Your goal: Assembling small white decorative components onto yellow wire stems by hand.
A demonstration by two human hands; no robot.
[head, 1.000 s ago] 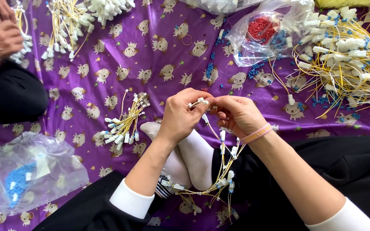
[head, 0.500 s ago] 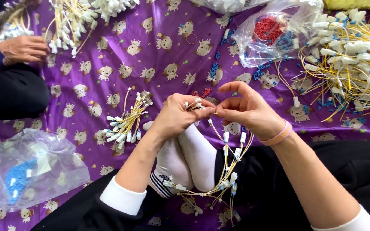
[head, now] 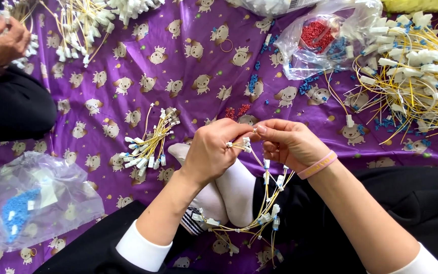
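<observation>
My left hand [head: 213, 152] and my right hand [head: 287, 144] meet at the fingertips over my lap, both pinching the top of a bundle of thin yellow wires [head: 259, 203] with small white connectors. The bundle hangs down between my hands and drapes over my white socks [head: 231, 195]. A pink band sits on my right wrist. A finished small bunch of yellow wires with white connectors [head: 148, 144] lies on the purple cloth [head: 178, 76] just left of my left hand.
A big loose heap of yellow wires and white connectors [head: 411, 76] lies at the right. A clear bag with red and blue bits [head: 320, 43] sits behind it, another bag with blue bits [head: 31, 203] at lower left. Another person's hand [head: 1, 40] works at upper left.
My hands have stayed together on the wire bundle and shifted slightly as the fingers work its top end. The other person's hand at the upper left has moved a little.
</observation>
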